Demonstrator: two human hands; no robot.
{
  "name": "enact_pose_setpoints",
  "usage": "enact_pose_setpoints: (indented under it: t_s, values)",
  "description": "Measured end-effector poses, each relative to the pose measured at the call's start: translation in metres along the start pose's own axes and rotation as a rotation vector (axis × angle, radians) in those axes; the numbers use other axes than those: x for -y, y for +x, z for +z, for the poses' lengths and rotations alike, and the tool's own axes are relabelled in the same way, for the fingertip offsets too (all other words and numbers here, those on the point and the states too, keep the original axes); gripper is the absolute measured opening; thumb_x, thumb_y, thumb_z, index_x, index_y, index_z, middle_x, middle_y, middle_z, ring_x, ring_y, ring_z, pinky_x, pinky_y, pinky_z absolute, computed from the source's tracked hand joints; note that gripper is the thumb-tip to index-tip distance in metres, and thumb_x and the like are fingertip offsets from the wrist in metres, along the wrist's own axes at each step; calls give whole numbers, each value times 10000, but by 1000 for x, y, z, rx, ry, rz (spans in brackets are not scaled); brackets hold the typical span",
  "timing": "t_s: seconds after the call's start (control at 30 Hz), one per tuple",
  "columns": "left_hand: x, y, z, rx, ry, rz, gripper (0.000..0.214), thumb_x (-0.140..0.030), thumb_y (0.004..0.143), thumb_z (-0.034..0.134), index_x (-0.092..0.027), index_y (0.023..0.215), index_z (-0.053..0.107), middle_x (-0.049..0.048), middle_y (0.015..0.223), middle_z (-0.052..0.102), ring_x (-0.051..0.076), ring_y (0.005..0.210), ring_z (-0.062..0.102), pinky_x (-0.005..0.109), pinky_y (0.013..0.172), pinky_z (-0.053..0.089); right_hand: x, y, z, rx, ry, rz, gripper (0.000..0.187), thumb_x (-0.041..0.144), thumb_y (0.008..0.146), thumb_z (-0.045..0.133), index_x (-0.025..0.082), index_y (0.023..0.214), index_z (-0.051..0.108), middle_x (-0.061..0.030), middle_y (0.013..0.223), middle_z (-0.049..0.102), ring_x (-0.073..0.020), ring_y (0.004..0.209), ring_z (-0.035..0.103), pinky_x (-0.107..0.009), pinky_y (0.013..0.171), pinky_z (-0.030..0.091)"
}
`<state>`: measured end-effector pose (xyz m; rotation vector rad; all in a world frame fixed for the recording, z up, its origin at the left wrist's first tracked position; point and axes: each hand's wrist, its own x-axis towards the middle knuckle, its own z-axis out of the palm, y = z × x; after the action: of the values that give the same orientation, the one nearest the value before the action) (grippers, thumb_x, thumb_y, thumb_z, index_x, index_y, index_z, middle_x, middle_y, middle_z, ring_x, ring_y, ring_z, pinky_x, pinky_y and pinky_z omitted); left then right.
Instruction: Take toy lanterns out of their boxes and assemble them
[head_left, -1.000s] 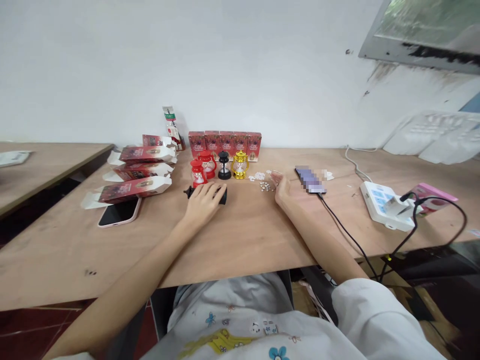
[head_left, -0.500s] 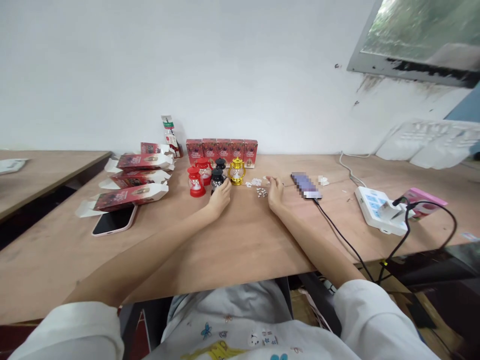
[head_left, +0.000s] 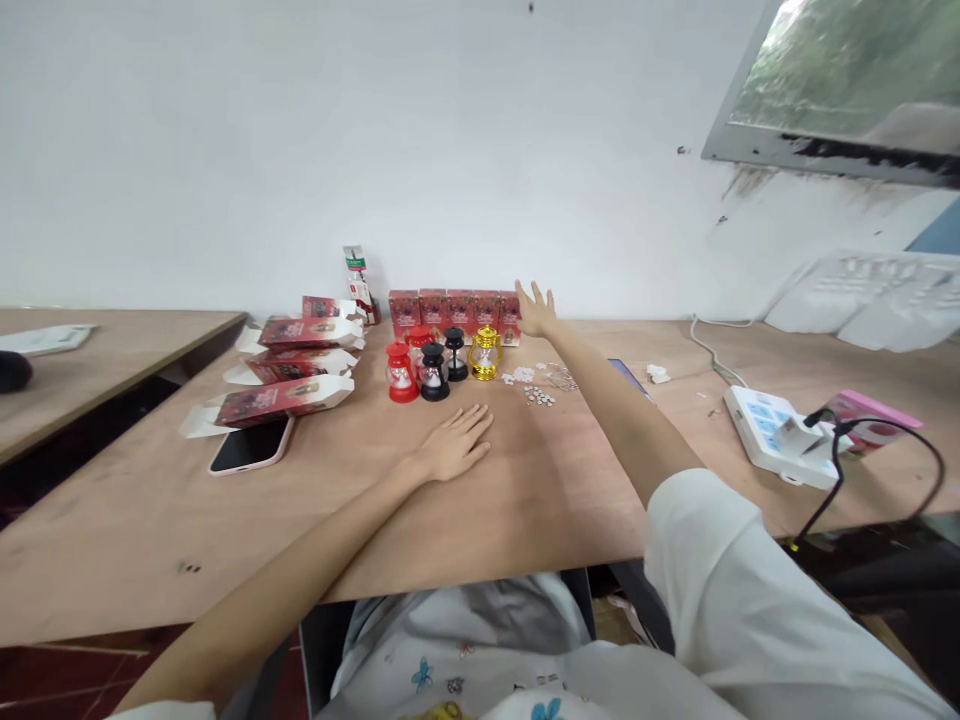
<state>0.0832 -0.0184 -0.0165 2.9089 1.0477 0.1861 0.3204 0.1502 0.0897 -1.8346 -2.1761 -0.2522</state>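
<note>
Right hand [head_left: 535,312], fingers spread, 3 o'clock of red boxes [head_left: 460,306] | left hand [head_left: 453,447], fingers loosely spread | sideways knock could topple boxes (all upright, I see)

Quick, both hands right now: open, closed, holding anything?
Left hand: open, fingers spread low over the table, nothing seen in it.
Right hand: open, fingers spread beside the rightmost upright red box; contact unclear.
</note>
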Motion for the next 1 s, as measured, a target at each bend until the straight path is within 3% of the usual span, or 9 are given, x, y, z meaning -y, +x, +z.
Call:
enact_pose_setpoints:
  t_s: [0.13,0.27,0.5,0.6,0.67,0.73,0.8,0.87,1.0]
  values:
    - [-3,1,-5,61,-27,-10,650,-474,943,231,-72,1453,205,166,1532,157,250,1430,112,414,1166,136,4,0,-4,-39,-129,5,737,220,762,525,57,1414,220,-218,1380,418,-366,1290,317,-568,1044,192]
    - [-2,3,-4,42,-66,-7,660,-467,937,258,-51,1447,218,188,1528,149,259,1428,113,397,1167,131,5,-11,-4,-157,-196,18,527,255,728,606,38,1185,461,-241,1220,503,-375,1162,402,-491,939,313]
    - [5,-5,-7,-23,-445,11,608,-433,825,540,-166,1357,417,140,1509,263,278,1413,195,466,1160,158,0,-48,0,-254,-21,45,525,347,759,605,39,1143,422,-218,1051,567,-328,996,518,-453,866,382]
    - [10,-13,-9,-200,-922,-78,529,-380,719,686,-198,1196,548,136,1355,516,287,1285,453,466,1071,353,-8,-75,-10,-499,141,117,597,423,810,552,68,1253,365,-220,1147,534,-332,1069,505,-480,918,374]
    - [11,-17,-9,-412,-1258,-231,513,-345,627,771,-175,1070,578,100,1053,680,248,1037,646,396,914,501,-7,-97,-18,-700,331,173,642,471,830,522,114,1320,310,-205,1260,477,-316,1162,467,-476,972,359]
    - [11,-19,-9,-571,-1458,-402,520,-321,543,829,-154,966,577,0,714,665,171,684,695,288,681,557,4,-121,-21,-818,597,219,645,508,855,474,151,1353,272,-176,1313,450,-274,1200,462,-440,991,373]
    - [8,-20,-11,-627,-1525,-509,496,-384,560,816,-147,918,568,-66,541,569,100,422,582,202,453,482,25,-145,-16,-790,879,237,613,528,882,405,165,1357,273,-152,1259,503,-238,1149,515,-408,963,413]
    - [4,-21,-14,-675,-1579,-538,480,-492,645,733,-152,937,562,-50,570,587,90,401,553,185,387,436,54,-168,-6,-699,1042,215,593,552,870,420,171,1320,357,-136,1243,528,-232,1160,512,-405,991,399]
    - [-4,-28,-25,-776,-1759,-472,499,-510,670,708,-187,1020,561,34,945,681,162,821,668,302,698,564,103,-202,15,-472,1188,60,545,543,877,432,235,1327,413,-85,1331,505,-205,1242,462,-385,1071,337]
